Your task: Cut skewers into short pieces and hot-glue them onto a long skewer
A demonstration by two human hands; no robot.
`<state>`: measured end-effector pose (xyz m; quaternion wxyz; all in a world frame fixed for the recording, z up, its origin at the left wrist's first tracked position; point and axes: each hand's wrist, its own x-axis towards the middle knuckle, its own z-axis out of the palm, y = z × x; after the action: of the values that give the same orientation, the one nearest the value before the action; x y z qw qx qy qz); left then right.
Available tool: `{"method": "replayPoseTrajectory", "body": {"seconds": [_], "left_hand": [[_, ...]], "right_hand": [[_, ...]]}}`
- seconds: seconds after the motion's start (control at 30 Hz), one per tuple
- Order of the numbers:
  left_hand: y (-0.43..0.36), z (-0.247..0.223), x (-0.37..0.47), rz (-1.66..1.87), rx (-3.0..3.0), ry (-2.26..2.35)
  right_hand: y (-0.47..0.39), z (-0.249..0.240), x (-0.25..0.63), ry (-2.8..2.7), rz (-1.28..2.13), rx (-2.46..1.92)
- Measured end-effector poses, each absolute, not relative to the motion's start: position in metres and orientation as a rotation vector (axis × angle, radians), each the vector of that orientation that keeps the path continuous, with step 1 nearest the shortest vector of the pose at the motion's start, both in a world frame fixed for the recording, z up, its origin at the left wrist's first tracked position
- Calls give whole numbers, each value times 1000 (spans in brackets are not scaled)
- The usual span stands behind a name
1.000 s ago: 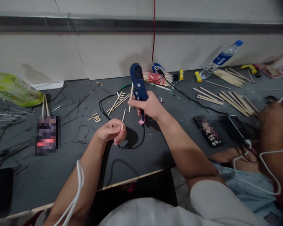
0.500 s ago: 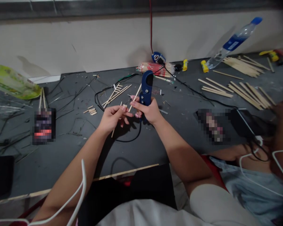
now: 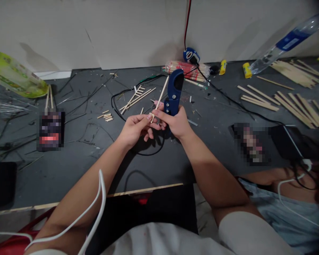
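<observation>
My left hand pinches a small pale wooden piece between thumb and index finger, with the other fingers curled below. My right hand meets it at the fingertips and holds a dark blue cutter-like tool upright, along with a thin wooden stick that slants up and away. The lower end of the stick touches the small piece, or nearly so. Behind my hands lie thin sticks joined in a comb-like shape, and to their left several short cut pieces.
A blue-and-black device hangs by a cord near packaged sticks. Right: wooden strips, a water bottle, phones and another person's arm. Left: a green bag and a phone. A black cable loops around my hands.
The view has shifted, moving the table items in the frame. My hands have come closer together, and the longer stick below my left hand is no longer visible.
</observation>
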<state>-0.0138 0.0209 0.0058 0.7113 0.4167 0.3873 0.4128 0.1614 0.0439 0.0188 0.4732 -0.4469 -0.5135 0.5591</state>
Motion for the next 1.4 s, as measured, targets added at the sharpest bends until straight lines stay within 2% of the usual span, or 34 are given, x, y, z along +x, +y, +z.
{"method": "replayPoseTrajectory", "body": {"seconds": [0.47,0.7,0.8,0.93,1.0,1.07,1.17,1.4], "left_hand": [[22,4,-12,945,897,858],[21,3,-8,1124,1014,965],[23,0,-9,1342,1120,1116],[25,-5,-15,1600,1248,1211],[25,-5,-18,1669,1375,1253],[24,-3,-21,1692,1508,1324],[20,4,-24,1631,1638,1431],[13,15,-29,1447,1947,1574]], "right_hand": [[45,15,160,-1260,1320,-1065],[45,19,164,-1332,1307,-1128],[41,29,170,-1427,1069,-1227],[33,41,180,-1594,395,-1387],[30,43,181,-1719,181,-1459],[28,43,179,-1855,123,-1555],[22,42,171,-2023,210,-1661],[8,47,157,-2132,283,-1761]]}}
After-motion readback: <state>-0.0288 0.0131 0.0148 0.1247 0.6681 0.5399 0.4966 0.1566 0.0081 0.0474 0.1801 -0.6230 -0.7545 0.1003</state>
